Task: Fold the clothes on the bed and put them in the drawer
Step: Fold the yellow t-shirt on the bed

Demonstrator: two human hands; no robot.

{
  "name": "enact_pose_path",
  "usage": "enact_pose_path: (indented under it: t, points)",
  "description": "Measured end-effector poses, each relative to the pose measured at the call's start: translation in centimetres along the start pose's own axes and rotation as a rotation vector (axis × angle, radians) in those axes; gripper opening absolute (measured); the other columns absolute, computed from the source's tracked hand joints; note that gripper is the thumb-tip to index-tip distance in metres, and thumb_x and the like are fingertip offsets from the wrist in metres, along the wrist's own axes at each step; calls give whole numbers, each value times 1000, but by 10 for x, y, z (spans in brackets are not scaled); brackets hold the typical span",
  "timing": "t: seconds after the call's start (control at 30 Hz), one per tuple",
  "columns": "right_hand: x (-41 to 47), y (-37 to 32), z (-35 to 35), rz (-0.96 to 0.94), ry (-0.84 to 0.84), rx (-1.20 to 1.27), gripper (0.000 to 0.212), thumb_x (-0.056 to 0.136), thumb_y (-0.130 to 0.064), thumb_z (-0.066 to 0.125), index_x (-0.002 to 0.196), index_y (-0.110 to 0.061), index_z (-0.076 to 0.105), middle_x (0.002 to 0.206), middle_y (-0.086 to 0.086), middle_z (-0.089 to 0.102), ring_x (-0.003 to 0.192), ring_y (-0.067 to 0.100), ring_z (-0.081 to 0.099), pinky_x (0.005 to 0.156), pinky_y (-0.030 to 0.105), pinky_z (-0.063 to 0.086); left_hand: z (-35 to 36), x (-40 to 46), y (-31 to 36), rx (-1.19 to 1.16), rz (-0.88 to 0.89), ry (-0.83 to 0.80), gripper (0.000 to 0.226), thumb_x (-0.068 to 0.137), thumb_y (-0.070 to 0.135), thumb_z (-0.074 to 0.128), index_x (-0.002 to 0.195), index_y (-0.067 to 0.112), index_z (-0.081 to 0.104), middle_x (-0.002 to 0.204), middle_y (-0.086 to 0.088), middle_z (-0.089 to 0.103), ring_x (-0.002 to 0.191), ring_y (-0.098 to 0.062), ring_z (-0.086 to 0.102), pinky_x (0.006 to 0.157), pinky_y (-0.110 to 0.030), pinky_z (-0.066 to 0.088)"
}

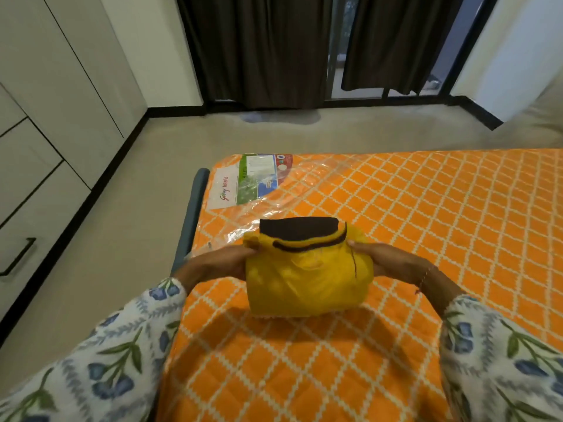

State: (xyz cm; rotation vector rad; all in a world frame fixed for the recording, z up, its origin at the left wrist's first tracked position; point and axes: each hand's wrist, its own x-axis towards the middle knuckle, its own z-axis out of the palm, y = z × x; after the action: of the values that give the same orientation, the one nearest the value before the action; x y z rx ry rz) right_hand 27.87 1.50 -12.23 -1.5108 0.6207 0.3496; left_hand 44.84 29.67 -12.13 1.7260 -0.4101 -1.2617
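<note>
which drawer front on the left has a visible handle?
The lowest drawer front, nearest the camera: a dark bar handle shows on it. The fronts stacked above it look plain, no handles visible.

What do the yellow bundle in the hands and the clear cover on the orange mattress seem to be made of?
Yellow garment: thin woven cloth, perhaps cotton, matte with a slight sheen; it creases softly and has dark trim. Mattress cover: clear plastic film, glossy; it wrinkles and reflects light over the printed label.
</note>
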Motion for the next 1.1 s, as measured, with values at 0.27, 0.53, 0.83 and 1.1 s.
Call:
enact_pose_path:
  t: [0.27,0.53,0.83,1.1]
  points:
    - [114,-16,10,-5,203,309,45,94,-50,47,114,-12,60,101,10,65,101,31,60,94,48,46,-13,88,8,-400,-167,373,33,94,43,52,97,10,60,72,-7,63,67,-23,62,64,-33,51]
    - [130,28,22,-17,573,152,24,91,-26,64,81,-5,59,94,34,59,92,48,61,82,58,52,8,124,-22,-288,12,733,16,94,7,54,109,4,59,112,-14,63,94,-31,61,83,-42,51]
    - [114,44,36,20,835,-219,45,98,-41,45,129,-8,49,108,21,64,91,38,61,70,41,47,31,108,-23,241,-145,882,48,100,33,42,139,7,33,129,-17,54,112,-37,54,76,-34,38]
    - [83,92,69,-79,901,-525,36,103,-22,32,138,-11,35,67,6,55,56,26,49,50,32,34,78,70,-67,593,-64,922,40,103,26,30,142,15,27,104,-12,64,86,-29,63,62,-34,40]
